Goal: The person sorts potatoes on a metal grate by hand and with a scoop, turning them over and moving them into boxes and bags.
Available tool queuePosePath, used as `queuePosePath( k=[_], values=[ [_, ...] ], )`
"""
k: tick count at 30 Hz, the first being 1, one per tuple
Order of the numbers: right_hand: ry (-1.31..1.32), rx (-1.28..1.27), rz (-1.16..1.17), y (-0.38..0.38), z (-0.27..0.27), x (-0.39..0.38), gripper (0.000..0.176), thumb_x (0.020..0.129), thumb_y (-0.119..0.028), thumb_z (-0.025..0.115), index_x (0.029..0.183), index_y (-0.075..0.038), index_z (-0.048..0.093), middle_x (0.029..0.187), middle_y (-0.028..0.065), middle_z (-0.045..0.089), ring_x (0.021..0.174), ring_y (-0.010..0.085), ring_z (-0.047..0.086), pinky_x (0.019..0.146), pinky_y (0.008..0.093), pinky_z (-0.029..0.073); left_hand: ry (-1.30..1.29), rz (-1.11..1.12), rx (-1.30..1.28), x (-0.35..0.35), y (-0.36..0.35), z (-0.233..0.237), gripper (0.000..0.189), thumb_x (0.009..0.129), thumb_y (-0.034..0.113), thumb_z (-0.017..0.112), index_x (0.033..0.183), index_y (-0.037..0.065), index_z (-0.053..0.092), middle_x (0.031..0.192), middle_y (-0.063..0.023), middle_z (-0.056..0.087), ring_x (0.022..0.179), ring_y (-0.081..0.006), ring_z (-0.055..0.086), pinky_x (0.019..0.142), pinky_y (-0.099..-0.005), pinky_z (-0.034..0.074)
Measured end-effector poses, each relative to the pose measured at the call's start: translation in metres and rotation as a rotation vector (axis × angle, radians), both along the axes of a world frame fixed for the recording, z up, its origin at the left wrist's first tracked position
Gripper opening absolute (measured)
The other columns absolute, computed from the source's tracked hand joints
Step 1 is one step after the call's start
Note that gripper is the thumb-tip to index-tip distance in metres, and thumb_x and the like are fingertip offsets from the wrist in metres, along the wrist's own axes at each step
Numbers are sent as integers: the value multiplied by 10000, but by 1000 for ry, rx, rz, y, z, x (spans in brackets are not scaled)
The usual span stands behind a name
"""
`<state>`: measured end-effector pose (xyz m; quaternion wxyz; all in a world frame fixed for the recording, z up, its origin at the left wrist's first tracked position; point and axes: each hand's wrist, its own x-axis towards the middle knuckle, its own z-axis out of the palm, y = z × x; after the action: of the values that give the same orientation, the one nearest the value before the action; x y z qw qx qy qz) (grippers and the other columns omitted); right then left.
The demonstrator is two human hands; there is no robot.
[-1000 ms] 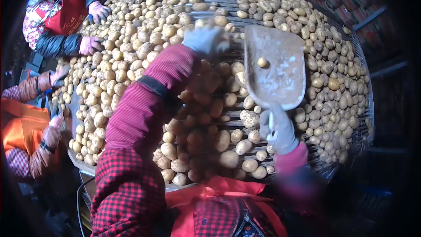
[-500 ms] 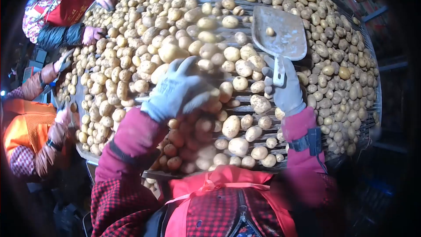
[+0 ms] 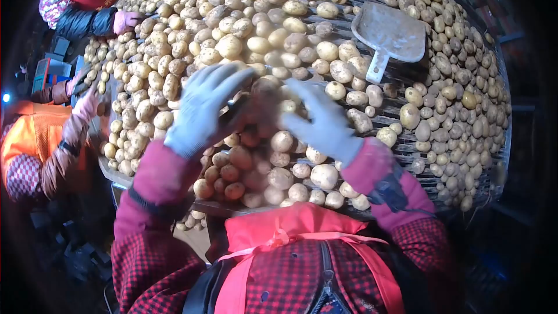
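Both of my hands wear pale grey gloves and reach over a slatted table heaped with potatoes [image 3: 229, 46]. My left hand [image 3: 206, 104], fingers spread and slightly curled, rests over potatoes left of the middle. Opposite it, my right hand [image 3: 322, 119] has its thumb and fingers apart above the slats [image 3: 372, 119]. A brownish blur lies between the two hands, too smeared to make out. The metal scoop [image 3: 390, 32] lies on the slats beyond my right hand, its handle pointing toward me and touched by neither hand.
At the upper left, a co-worker's pink-gloved hand [image 3: 125, 21] touches the potatoes. Another person in an orange vest [image 3: 35, 131] works at the left edge. Smaller potatoes [image 3: 459, 99] are heaped on the right. The table's near edge [image 3: 218, 206] runs before my red apron [image 3: 290, 224].
My right hand has left the scoop handle and moved left toward my left hand. The small potato on the scoop is gone. The view has shifted a little.
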<state>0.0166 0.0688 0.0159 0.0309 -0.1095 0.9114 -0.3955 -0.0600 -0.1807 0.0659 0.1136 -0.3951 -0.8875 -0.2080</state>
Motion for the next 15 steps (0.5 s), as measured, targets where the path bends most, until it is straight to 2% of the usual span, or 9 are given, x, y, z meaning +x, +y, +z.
queuePosePath(
  k=[1, 3, 4, 6, 7, 8, 11, 13, 15],
  values=[
    [83, 268, 69, -9, -6, -5, 685, 916, -378, 712, 1447, -15, 475, 1405, 249, 526, 1258, 390, 545, 1047, 479, 473, -2, -115, 39, -17, 20, 1, 343, 911, 195, 689, 1239, 99, 663, 1238, -135, 650, 1137, -354, 606, 983, -443, 475],
    [-51, 297, 102, -22, 11, -5, 742, 868, -430, 741, 1433, -22, 483, 1443, 271, 475, 1322, 440, 482, 1093, 496, 435, -154, -239, -71, -44, 53, -22, 314, 933, 278, 656, 1213, 141, 690, 1215, -105, 658, 1168, -314, 593, 1012, -469, 434],
    [-124, 314, 112, -24, 18, 0, 771, 844, -456, 755, 1425, -26, 486, 1462, 282, 450, 1354, 464, 450, 1117, 505, 416, -168, -203, -164, -49, 65, -29, 297, 939, 310, 642, 1185, 157, 705, 1211, -87, 661, 1186, -296, 582, 1024, -486, 408],
    [-80, 228, 74, -17, 4, 9, 748, 850, -450, 750, 1422, -41, 493, 1479, 281, 431, 1368, 467, 442, 1127, 502, 408, -244, -166, -320, -55, 70, -35, 259, 934, 365, 637, 1083, 180, 739, 1181, -46, 675, 1225, -256, 560, 1035, -536, 359],
    [-64, 178, 51, -15, -3, 16, 737, 853, -447, 747, 1420, -49, 496, 1487, 281, 422, 1375, 469, 438, 1132, 500, 405, -101, -193, -233, -52, 61, -51, 243, 918, 378, 659, 1044, 188, 742, 1146, -31, 685, 1222, -250, 562, 1012, -517, 385],
    [-50, 177, 32, -19, -6, 22, 718, 841, -405, 768, 1417, -68, 503, 1512, 297, 385, 1368, 479, 448, 1112, 509, 426, -150, -158, -246, -45, 53, -50, 242, 907, 387, 672, 1028, 190, 745, 1157, -29, 681, 1219, -254, 565, 1000, -509, 397],
    [83, 81, -21, -40, -16, 30, 667, 860, -405, 749, 1413, -110, 520, 1514, 238, 377, 1191, 453, 594, 960, 514, 528, -81, -70, -189, -21, 26, -41, 248, 860, 358, 716, 1043, 191, 721, 1132, -48, 664, 1168, -297, 589, 956, -480, 440],
    [108, 12, -30, -64, -18, 29, 625, 859, -319, 746, 1398, -97, 520, 1488, 247, 375, 1149, 464, 614, 948, 516, 538, -135, 47, -218, -9, 5, -25, 264, 840, 325, 728, 1064, 188, 704, 1106, -60, 654, 1139, -314, 597, 945, -478, 448],
    [226, -104, 133, -86, -7, 19, 621, 852, -307, 737, 1390, -87, 519, 1443, 248, 412, 1106, 440, 626, 918, 511, 542, -33, 184, -253, -3, -21, -20, 317, 820, 282, 732, 1117, 185, 677, 1059, -83, 640, 1092, -330, 607, 909, -478, 468]
  ],
)
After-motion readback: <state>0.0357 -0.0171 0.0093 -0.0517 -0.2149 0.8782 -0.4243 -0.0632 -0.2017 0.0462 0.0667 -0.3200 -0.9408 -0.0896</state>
